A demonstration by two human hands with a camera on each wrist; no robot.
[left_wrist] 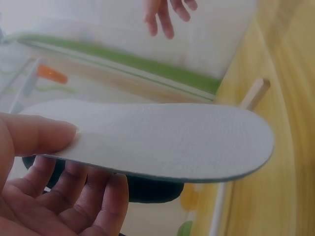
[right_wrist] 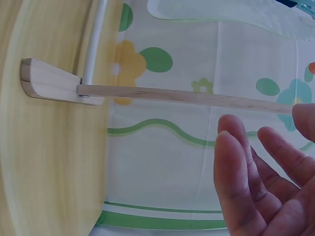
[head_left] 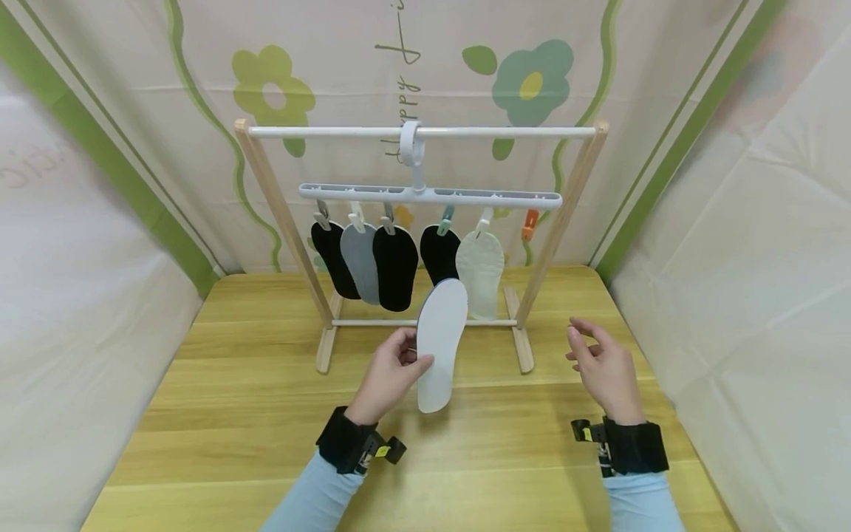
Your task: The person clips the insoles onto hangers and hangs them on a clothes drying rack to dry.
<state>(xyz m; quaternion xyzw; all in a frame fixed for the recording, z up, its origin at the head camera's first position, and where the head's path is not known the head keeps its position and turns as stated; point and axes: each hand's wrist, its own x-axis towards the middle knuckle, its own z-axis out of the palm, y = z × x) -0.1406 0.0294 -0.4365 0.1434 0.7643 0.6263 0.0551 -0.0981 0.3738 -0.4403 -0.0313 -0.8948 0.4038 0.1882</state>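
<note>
My left hand (head_left: pixel 392 369) pinches a white insole (head_left: pixel 442 340) by its edge, thumb on the pale face and fingers behind. In the left wrist view the insole (left_wrist: pixel 172 140) spans the frame and shows a thin dark edge. To the right, my right hand (head_left: pixel 606 366) hovers over the table with loosely bent fingers and nothing in it. Behind the held insole, several black, grey and whitish insoles (head_left: pixel 395 270) hang by clips from a white hanger bar (head_left: pixel 372 193). An orange clip (head_left: pixel 530 224) at the bar's right end has nothing in it.
The hanger hooks over the white top rod (head_left: pixel 319 132) of a wooden rack (head_left: pixel 282 214) standing on the wooden table (head_left: pixel 246 414). Its right foot (head_left: pixel 521 347) lies between my hands. Flower-printed fabric (head_left: pixel 346 66) closes off the back, with pale cloth on both sides.
</note>
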